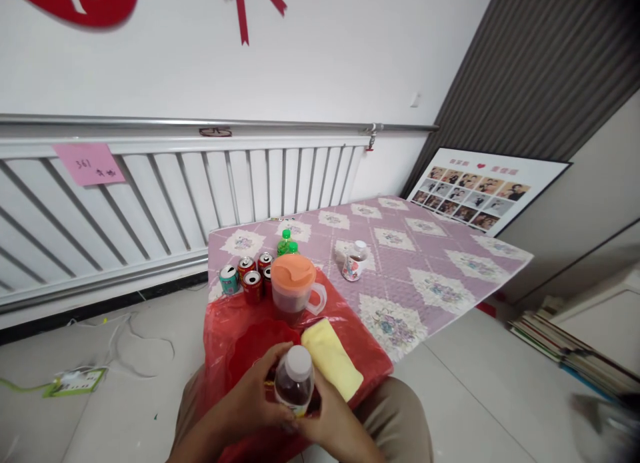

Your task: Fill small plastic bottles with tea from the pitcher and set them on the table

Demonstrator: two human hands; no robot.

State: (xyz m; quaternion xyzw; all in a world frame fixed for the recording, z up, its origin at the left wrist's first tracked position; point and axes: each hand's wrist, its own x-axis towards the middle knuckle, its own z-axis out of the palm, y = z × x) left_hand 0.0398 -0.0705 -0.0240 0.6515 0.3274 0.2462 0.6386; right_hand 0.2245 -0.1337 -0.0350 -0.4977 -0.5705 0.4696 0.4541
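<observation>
A white-capped bottle of dark liquid (294, 385) stands upright between my hands, low in the head view. My left hand (253, 400) is wrapped round its left side, and my right hand (330, 416) grips it from the right. Just beyond, a folded yellow cloth (331, 358) lies on a red plastic sheet (367, 350), beside a red plate (255, 343). A pitcher with an orange lid (293, 283) stands behind the plate. Left of the pitcher are several opened cans (253, 286), with green-capped bottles (286, 242) behind it.
Another white-capped bottle (355, 262) stands on the flowered tablecloth (395, 276). A white radiator (240, 190) runs along the wall. A photo board (480, 190) leans at the right. A power strip (75, 382) with cables lies on the floor at the left.
</observation>
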